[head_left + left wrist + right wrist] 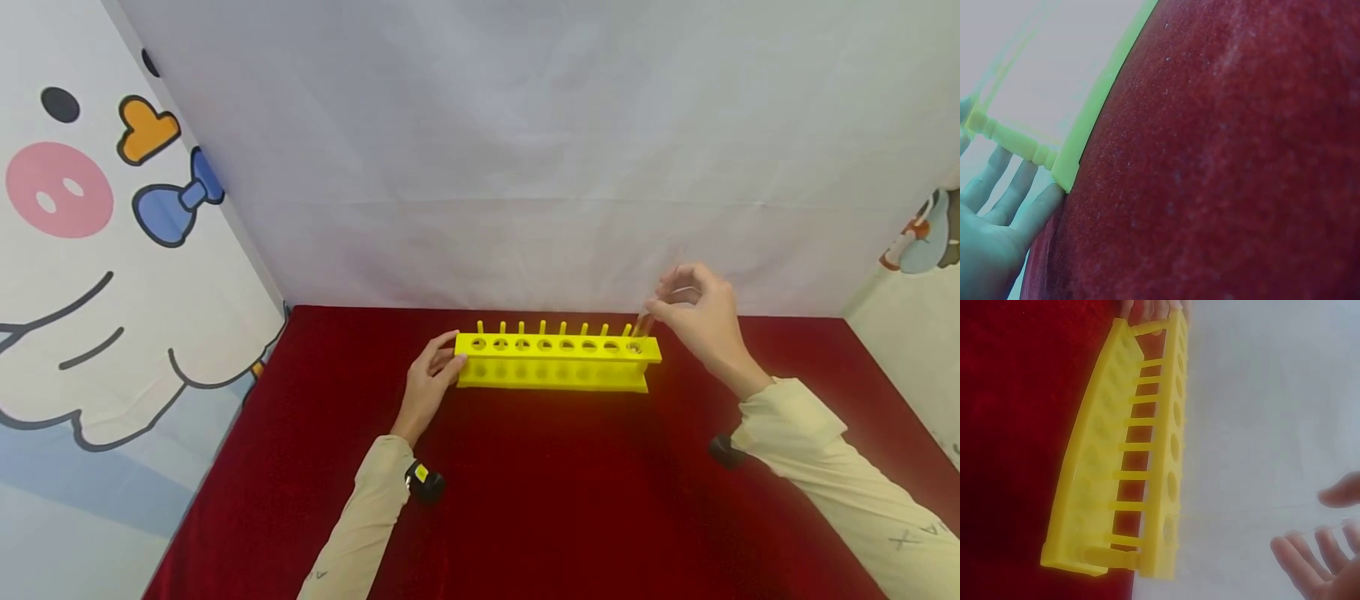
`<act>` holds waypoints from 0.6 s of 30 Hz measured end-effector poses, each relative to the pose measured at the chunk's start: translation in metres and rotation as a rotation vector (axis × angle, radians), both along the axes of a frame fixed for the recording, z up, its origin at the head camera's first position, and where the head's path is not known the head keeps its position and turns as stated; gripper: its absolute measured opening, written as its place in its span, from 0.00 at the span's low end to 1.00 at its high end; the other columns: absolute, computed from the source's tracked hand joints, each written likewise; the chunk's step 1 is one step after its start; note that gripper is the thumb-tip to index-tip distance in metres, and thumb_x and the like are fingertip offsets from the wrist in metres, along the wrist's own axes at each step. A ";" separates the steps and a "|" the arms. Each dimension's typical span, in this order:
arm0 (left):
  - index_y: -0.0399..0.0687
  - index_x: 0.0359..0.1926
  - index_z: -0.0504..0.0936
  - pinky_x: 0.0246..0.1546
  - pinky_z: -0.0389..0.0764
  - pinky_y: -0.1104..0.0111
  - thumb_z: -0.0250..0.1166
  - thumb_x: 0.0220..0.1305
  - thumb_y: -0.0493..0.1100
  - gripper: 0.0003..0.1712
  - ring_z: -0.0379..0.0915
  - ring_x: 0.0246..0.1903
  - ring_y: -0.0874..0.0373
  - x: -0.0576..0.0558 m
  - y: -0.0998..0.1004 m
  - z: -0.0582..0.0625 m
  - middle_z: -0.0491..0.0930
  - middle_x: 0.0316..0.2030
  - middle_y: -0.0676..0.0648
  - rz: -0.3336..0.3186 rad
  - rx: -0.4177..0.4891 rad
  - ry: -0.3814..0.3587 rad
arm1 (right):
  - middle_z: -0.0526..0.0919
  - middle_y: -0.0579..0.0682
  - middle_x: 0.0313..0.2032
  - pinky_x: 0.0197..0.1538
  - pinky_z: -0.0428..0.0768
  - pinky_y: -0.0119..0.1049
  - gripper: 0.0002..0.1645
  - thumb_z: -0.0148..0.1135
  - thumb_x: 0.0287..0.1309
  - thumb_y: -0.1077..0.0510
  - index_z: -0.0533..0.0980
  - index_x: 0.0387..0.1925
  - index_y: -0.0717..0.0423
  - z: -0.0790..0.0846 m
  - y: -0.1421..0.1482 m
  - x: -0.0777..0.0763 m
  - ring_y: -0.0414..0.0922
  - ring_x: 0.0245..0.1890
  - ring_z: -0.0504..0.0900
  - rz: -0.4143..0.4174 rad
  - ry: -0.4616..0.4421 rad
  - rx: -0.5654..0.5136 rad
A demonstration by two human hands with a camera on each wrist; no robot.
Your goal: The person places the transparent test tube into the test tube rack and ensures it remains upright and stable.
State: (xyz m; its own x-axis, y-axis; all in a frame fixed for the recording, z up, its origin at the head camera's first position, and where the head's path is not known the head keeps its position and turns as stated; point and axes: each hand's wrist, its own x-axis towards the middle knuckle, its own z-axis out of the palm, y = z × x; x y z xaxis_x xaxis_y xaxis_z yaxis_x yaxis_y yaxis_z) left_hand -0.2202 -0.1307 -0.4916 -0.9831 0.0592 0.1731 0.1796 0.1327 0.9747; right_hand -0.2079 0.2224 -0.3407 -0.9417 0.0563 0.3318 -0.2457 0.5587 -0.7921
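A yellow test tube rack [551, 385] stands on the red cloth, with a row of holes in its top bar and short pegs along the back. At its left end my left hand [429, 379] grips the rack, thumb at the front and fingers behind; the left wrist view shows fingers [1013, 194] against the end post. My right hand [705, 312] pinches a clear glass test tube [642, 323] above the rack's right end. The tube's lower end is at the rightmost hole. In the right wrist view the tube [1241, 512] is faint against the pale backdrop.
Red cloth [555, 500] covers the table around the rack. Behind it hangs a pale grey-white backdrop [525, 167]. A panel with cartoon figures [60, 317] stands at the left, and another printed panel [918, 308] at the right.
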 end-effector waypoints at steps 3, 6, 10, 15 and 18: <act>0.62 0.64 0.70 0.47 0.78 0.58 0.62 0.62 0.58 0.29 0.76 0.48 0.53 0.000 0.000 0.000 0.78 0.50 0.47 0.002 0.000 -0.005 | 0.78 0.55 0.38 0.35 0.77 0.22 0.16 0.66 0.56 0.59 0.71 0.41 0.62 0.000 0.000 0.001 0.37 0.35 0.78 0.003 -0.002 0.002; 0.65 0.63 0.70 0.46 0.78 0.58 0.62 0.62 0.58 0.28 0.76 0.48 0.53 0.002 -0.002 0.001 0.78 0.50 0.46 -0.005 0.000 -0.003 | 0.78 0.54 0.38 0.35 0.77 0.22 0.16 0.66 0.56 0.58 0.71 0.41 0.62 -0.001 -0.002 0.008 0.38 0.36 0.78 -0.007 -0.007 0.009; 0.66 0.62 0.71 0.46 0.78 0.58 0.63 0.62 0.57 0.27 0.76 0.48 0.52 0.006 -0.004 0.002 0.78 0.50 0.46 -0.015 0.001 -0.002 | 0.78 0.54 0.39 0.35 0.76 0.22 0.16 0.66 0.56 0.58 0.71 0.41 0.61 -0.002 -0.006 0.017 0.39 0.37 0.78 -0.017 -0.016 0.020; 0.59 0.64 0.70 0.46 0.78 0.57 0.63 0.62 0.56 0.30 0.76 0.48 0.51 0.010 -0.008 0.003 0.78 0.50 0.45 -0.033 0.002 -0.001 | 0.78 0.54 0.40 0.35 0.76 0.23 0.16 0.65 0.57 0.57 0.71 0.41 0.61 -0.004 -0.009 0.027 0.42 0.39 0.78 -0.024 -0.027 0.031; 0.54 0.65 0.69 0.46 0.78 0.56 0.62 0.63 0.56 0.32 0.76 0.48 0.51 0.013 -0.010 0.003 0.78 0.51 0.44 -0.046 0.001 0.001 | 0.78 0.54 0.40 0.36 0.76 0.22 0.16 0.65 0.57 0.57 0.70 0.41 0.61 -0.005 -0.011 0.033 0.44 0.39 0.78 -0.032 -0.024 0.033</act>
State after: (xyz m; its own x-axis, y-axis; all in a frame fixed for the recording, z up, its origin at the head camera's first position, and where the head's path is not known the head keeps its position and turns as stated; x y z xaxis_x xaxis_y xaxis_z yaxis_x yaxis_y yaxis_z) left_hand -0.2071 -0.1407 -0.4887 -0.9791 0.1046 0.1746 0.1870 0.1233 0.9746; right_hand -0.1745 0.2112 -0.3455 -0.9472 0.0756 0.3114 -0.2086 0.5922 -0.7783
